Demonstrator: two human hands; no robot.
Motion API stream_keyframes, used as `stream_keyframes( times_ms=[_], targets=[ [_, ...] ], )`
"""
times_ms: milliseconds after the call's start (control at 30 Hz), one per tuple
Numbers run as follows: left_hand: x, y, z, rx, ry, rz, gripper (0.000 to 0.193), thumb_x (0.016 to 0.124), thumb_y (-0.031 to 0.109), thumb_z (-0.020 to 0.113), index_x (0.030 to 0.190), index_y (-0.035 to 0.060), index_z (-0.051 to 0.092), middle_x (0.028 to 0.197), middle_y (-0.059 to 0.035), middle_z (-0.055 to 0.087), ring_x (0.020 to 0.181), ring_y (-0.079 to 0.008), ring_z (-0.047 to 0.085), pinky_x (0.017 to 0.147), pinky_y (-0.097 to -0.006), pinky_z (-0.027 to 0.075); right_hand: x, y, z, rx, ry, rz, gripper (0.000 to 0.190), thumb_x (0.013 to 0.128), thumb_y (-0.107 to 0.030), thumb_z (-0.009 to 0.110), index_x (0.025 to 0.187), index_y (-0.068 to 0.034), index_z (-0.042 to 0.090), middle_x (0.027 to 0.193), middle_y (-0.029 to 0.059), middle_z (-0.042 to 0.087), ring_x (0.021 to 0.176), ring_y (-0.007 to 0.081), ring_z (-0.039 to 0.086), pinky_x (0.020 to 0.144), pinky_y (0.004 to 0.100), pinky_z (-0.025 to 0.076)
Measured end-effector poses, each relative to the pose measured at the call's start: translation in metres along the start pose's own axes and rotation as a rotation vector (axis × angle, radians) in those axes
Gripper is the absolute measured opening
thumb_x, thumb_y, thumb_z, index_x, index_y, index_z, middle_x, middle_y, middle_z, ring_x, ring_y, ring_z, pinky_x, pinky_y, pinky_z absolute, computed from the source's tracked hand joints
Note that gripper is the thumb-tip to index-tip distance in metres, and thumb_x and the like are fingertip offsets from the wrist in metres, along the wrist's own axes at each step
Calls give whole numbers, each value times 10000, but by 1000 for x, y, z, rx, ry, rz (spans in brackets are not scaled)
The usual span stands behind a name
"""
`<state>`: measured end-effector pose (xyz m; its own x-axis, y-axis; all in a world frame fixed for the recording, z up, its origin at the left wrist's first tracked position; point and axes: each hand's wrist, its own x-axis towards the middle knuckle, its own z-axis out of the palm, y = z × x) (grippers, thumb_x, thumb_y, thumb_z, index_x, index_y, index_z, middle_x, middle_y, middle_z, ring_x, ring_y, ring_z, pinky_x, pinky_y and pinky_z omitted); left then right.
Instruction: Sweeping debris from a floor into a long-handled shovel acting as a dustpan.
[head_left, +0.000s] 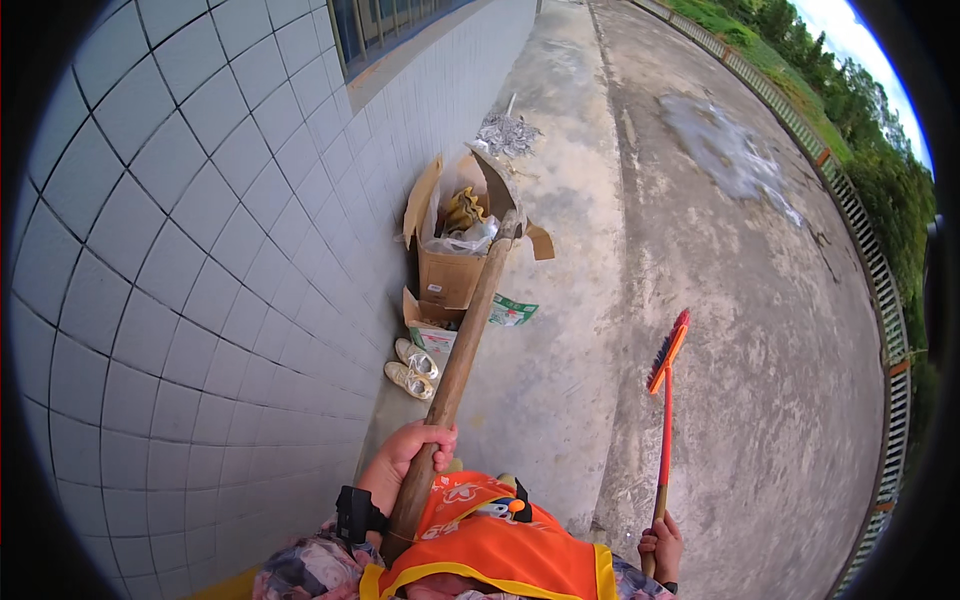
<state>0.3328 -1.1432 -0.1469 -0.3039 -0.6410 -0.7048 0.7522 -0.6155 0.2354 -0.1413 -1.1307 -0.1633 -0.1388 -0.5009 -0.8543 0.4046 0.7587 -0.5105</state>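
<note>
My left hand (424, 447) is wrapped around a thick wooden tool handle (471, 330), which slants up and away past the cardboard boxes. At its far end the handle meets a curved brownish-grey piece that looks like a shovel blade, partly merging with the box flaps behind. Out to the right, my right hand (663, 541) grips the handle of a push broom (667, 427). The broom has an orange head with red and dark bristles, held out over the concrete. An orange vest (495, 532) with yellow trim covers my front.
Along the tiled wall (187, 262) stand an open cardboard box (450, 276) with gloves and plastic inside, a smaller box (433, 337) and worn white shoes (411, 369). A mop head (510, 133) lies beyond. A wet patch (720, 146) marks the concrete; a balustrade (855, 199) bounds the right.
</note>
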Motion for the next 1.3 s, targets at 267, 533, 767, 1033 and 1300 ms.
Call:
stream_keyframes(
  times_ms=[267, 533, 767, 1033, 1300],
  targets=[
    [-8, -14, 28, 294, 151, 2, 108, 731, 56, 572, 799, 40, 490, 608, -34, 478, 465, -119, 462, 437, -254, 398, 15, 9, 3, -43, 22, 7, 384, 846, -50, 474, 1205, -164, 401, 603, 48, 403, 421, 81, 353, 353, 191, 312],
    [-3, -40, 58, 491, 121, -153, 123, 742, 89, 603, 752, 17, 504, 603, -43, 516, 475, -112, 506, 435, -240, 432, 17, 19, -2, 68, 41, 77, 183, 829, -29, 488, 988, -82, 416, 609, 58, 406, 422, 86, 362, 343, 198, 314],
    [34, -61, 53, 795, 145, -421, 124, 745, 92, 594, 713, 18, 501, 586, -41, 506, 479, -112, 490, 436, -244, 409, 5, 39, -31, 160, 76, 138, 145, 808, 10, 463, 920, -74, 426, 601, 81, 420, 410, 93, 370, 339, 205, 319],
    [41, -63, 10, 1341, 290, -772, 144, 729, 111, 589, 746, -31, 571, 578, -63, 548, 467, -123, 511, 428, -250, 441, -12, 78, -76, 250, 90, 151, 196, 797, 25, 463, 952, -90, 425, 589, 79, 406, 406, 90, 358, 339, 201, 312],
    [-24, -20, -20, 2298, 57, -993, 222, 645, 170, 560, 772, 8, 645, 690, -139, 629, 631, -249, 627, 567, -355, 489, -6, 82, -80, 296, 88, 205, 318, 838, -12, 464, 1135, -115, 420, 649, 107, 457, 445, 105, 392, 370, 207, 340]
  ],
)
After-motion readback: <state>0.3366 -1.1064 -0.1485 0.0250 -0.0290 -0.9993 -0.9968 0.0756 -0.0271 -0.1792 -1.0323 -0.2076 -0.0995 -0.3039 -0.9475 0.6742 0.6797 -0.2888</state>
